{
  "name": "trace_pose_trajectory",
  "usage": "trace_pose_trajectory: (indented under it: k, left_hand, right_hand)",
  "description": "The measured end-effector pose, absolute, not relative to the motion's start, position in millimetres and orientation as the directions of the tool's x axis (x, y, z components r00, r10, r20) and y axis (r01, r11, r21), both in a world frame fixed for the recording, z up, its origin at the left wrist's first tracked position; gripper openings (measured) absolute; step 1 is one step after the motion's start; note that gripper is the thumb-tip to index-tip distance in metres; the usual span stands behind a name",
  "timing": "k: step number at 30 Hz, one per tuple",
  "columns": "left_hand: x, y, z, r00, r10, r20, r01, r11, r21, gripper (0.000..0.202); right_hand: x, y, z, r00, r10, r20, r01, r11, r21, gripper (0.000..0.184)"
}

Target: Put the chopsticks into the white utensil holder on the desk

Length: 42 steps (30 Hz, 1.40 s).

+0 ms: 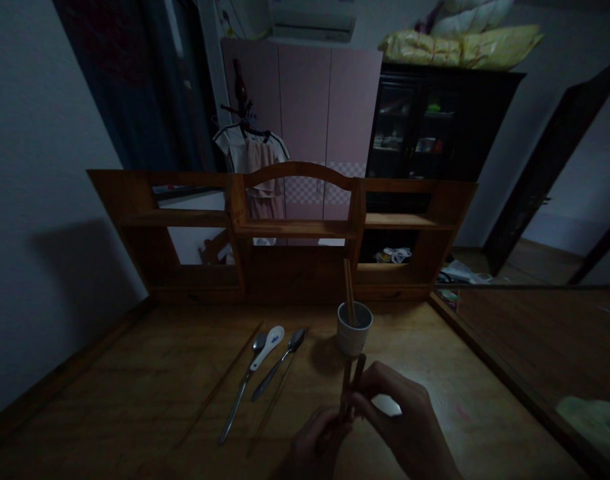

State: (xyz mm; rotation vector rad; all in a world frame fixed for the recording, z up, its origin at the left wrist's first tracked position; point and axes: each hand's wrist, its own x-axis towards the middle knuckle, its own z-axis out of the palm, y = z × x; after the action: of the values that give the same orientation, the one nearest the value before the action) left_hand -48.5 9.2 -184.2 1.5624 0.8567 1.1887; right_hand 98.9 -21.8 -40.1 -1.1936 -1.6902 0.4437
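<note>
My left hand [319, 435] is closed around a dark wooden chopstick [345, 381] near the bottom middle. Beside it, my right hand [402, 407] pinches a second chopstick [359, 365], the two sticks rising close together. Just beyond their tips stands a white cup [353, 341] with a pair of lighter chopsticks [349, 293] leaning in it. To the left lie a white ceramic spoon [268, 348], a long-handled metal spoon [236, 407] partly under it, and another metal spoon [279, 367]. Single chopsticks lie on either side of these spoons. The lower ends of the held sticks are hidden by my fingers.
A wooden shelf unit [297, 230] spans the back of the wooden table [149, 380]. A raised edge [489, 367] borders the table's right side. Farther off stand pink wardrobe doors [305, 107], a dark cabinet [449, 127] and hanging clothes [259, 160]. The light is dim.
</note>
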Motion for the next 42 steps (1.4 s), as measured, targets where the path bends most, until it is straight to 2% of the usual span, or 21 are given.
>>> trace_pose_trajectory:
  k: [3, 7, 11, 16, 19, 21, 23, 24, 26, 28, 30, 32, 36, 39, 42]
  left_hand:
    - [-48, 9, -182, 0.332, 0.922, 0.197, -0.029, -0.199, 0.980, 0.024]
    - [-43, 7, -179, 0.259, 0.954, 0.149, -0.007, -0.152, 0.988, 0.024]
    - [-37, 2, -171, 0.155, 0.986, 0.068, -0.043, -0.062, 0.997, 0.033]
    - [-39, -2, -160, 0.146, 0.988, 0.055, -0.038, -0.050, 0.998, 0.030]
    - [-63, 2, -154, 0.038, 0.996, 0.079, 0.139, -0.083, 0.987, 0.033]
    - [-92, 8, -150, -0.120, 0.989, 0.090, 0.320, -0.047, 0.946, 0.041]
    - [-129, 18, -147, -0.250, 0.963, 0.101, 0.399, 0.008, 0.917, 0.045]
    - [-149, 23, -146, -0.327, 0.938, 0.114, 0.511, 0.074, 0.856, 0.047]
    - [-185, 34, -148, -0.405, 0.905, 0.129, 0.580, 0.145, 0.802, 0.048]
    - [-214, 44, -153, -0.397, 0.896, 0.201, 0.764, 0.201, 0.613, 0.045]
    - [-233, 51, -160, -0.349, 0.900, 0.262, 0.850, 0.186, 0.493, 0.042]
    - [-243, 57, -167, -0.304, 0.916, 0.264, 0.876, 0.160, 0.455, 0.038]
    - [-250, 63, -174, -0.228, 0.963, 0.145, 0.881, 0.141, 0.451, 0.030]
    - [-252, 63, -175, -0.237, 0.961, 0.145, 0.890, 0.155, 0.429, 0.034]
    - [-255, 60, -175, -0.273, 0.953, 0.128, 0.840, 0.172, 0.514, 0.034]
  right_hand:
    - [99, -19, -42, 0.008, 0.891, 0.455, 0.499, 0.391, -0.773, 0.007]
    - [100, -13, -45, 0.026, 0.914, 0.406, 0.446, 0.353, -0.823, 0.007]
    - [103, -8, -48, 0.026, 0.929, 0.368, 0.367, 0.333, -0.868, 0.011]
    - [102, -4, -49, 0.028, 0.933, 0.358, 0.327, 0.330, -0.886, 0.016]
    - [99, 0, -49, 0.067, 0.940, 0.335, 0.283, 0.304, -0.909, 0.020]
    - [96, 5, -52, 0.085, 0.954, 0.289, 0.221, 0.265, -0.939, 0.024]
    - [91, 10, -58, 0.075, 0.973, 0.218, 0.148, 0.205, -0.967, 0.030]
    - [88, 14, -63, 0.058, 0.982, 0.179, 0.112, 0.172, -0.979, 0.035]
    - [81, 21, -75, 0.016, 0.994, 0.112, 0.046, 0.111, -0.993, 0.045]
    - [71, 30, -88, -0.024, 0.997, 0.071, 0.006, 0.071, -0.997, 0.052]
    - [62, 40, -101, -0.041, 0.998, 0.056, 0.053, 0.058, -0.997, 0.056]
    - [53, 51, -112, -0.024, 0.998, 0.062, 0.161, 0.066, -0.985, 0.054]
    - [44, 72, -128, 0.029, 0.994, 0.110, 0.322, 0.095, -0.942, 0.036]
    - [42, 84, -135, 0.023, 0.993, 0.116, 0.395, 0.097, -0.914, 0.020]
    - [41, 91, -139, -0.001, 0.996, 0.092, 0.419, 0.084, -0.904, 0.010]
